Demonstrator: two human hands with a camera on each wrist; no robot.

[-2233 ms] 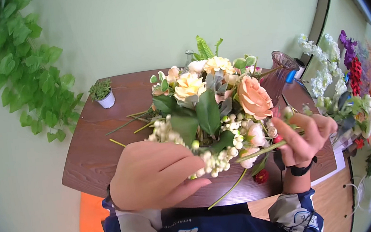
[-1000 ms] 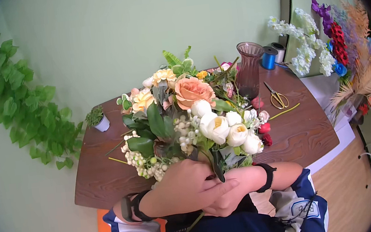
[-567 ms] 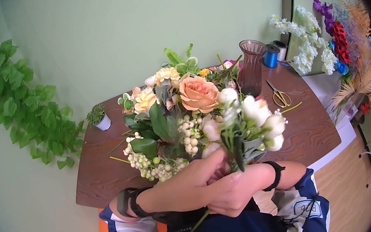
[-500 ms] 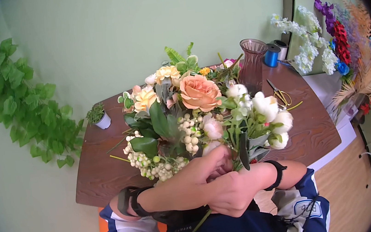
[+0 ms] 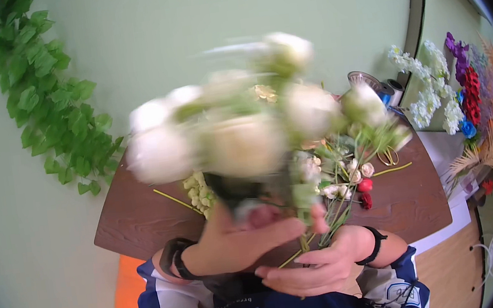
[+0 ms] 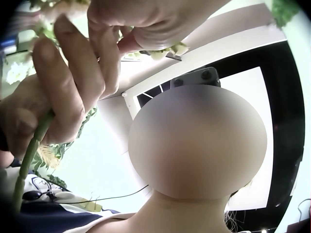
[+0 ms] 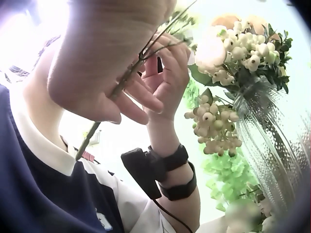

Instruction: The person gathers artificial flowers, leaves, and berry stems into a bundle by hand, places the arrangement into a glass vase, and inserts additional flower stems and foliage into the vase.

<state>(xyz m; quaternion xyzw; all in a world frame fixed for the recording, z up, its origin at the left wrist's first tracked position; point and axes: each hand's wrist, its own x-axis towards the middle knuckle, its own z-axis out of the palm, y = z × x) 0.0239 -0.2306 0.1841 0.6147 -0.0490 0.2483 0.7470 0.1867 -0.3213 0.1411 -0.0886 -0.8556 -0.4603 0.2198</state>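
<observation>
A spray of white peony-like artificial flowers (image 5: 245, 145), blurred by motion, is raised in front of me. My left hand (image 5: 230, 248) grips its thin branches just below the blooms, thumb across them. Lower and to the right, my right hand (image 5: 327, 261) holds the thick green stem (image 6: 28, 165), whose end sticks out below the hand in both wrist views. The stem forks into thin branches between the two hands in the right wrist view. Behind the spray, a ribbed clear vase (image 7: 267, 136) holds an arrangement with cream berries (image 7: 214, 124); the blooms mostly hide it in the head view.
Loose flowers with small red blooms (image 5: 364, 185) lie on the brown table (image 5: 389, 213) at right, near gold-handled scissors (image 5: 388, 158) and a cut stem (image 5: 393, 168). A purple glass vase (image 5: 365, 80) and ribbon spools (image 5: 395, 89) stand behind.
The white flower spray has swung up and left, from beside the arrangement to in front of it. My crossed hands have shifted slightly apart, and the head view has tilted.
</observation>
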